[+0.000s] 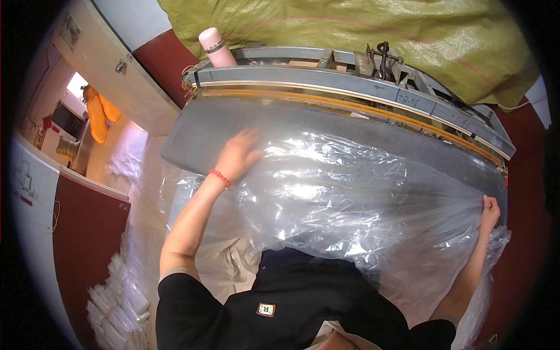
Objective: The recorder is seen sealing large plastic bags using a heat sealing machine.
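A wide sheet of clear plastic film spreads over a grey work surface in front of me and drapes down toward my body. My right hand is closed on the film's edge at the far right, and creases fan out leftward from the grip. Over the film's left part, near the bare grey surface, is my left hand. Its fingers look stretched out and apart, though motion smears them; whether it touches the film I cannot tell. A red bead bracelet circles the left wrist.
Behind the surface runs a long metal bar frame with an orange strip along it. A pink bottle and a metal clamp are on it. Yellow-green woven sacking hangs behind. Bundled plastic lies lower left, near an open door.
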Tool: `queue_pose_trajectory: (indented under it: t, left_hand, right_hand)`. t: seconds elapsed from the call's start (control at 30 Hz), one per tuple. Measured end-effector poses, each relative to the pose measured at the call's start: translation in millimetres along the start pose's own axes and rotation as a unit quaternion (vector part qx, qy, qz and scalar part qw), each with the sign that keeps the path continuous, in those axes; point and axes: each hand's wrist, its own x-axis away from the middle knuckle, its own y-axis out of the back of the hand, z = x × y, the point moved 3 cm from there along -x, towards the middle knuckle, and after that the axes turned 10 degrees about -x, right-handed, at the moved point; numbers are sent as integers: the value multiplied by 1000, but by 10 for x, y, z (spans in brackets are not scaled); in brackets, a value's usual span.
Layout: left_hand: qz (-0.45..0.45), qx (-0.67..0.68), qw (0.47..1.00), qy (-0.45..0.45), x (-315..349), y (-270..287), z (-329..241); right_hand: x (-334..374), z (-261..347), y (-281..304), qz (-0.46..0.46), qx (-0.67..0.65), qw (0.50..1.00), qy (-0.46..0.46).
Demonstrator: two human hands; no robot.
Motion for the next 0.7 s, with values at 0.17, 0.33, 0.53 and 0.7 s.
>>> queue_pose_trajectory:
  t: [0.17, 0.33, 0.53, 0.7]
  left_hand:
    - [-54, 44, 980, 185, -321, -88, 156]
    - [-69, 49, 944, 317, -565, -284, 268]
    - [-259, 65, 926, 268, -689, -607, 561]
    - [-304, 274, 828, 384, -1018, -878, 1094]
  right_hand:
    - [-13, -44, 4, -3, -12, 1000, 6]
    - [-67, -192, 61, -18, -21, 999, -23]
    - [-302, -219, -194, -43, -152, 983, -93]
    - [-663, -5, -799, -132, -161, 978, -21]
